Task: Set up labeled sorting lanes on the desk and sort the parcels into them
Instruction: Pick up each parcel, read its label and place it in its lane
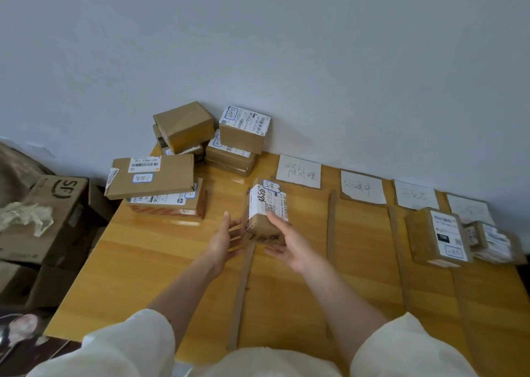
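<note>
A small brown parcel [262, 210] with a white shipping label stands on the wooden desk [143, 262], at the head of the leftmost lane. My right hand [286, 244] grips its right side, thumb on the label. My left hand [226, 242] hovers just left of it, fingers spread, apparently not touching. Several unsorted parcels [183, 158] are stacked at the desk's back left. White handwritten paper labels [298, 171] [362, 187] [415, 196] lie along the wall. Cardboard strips [241, 296] [331, 233] mark the lanes. Two sorted parcels [438, 237] [490, 240] sit in the right lanes.
Large cardboard boxes [43, 219] stand on the floor left of the desk, one with crumpled plastic [25, 216] on top. A pale wall runs behind the desk. My white sleeves [120, 348] fill the lower frame.
</note>
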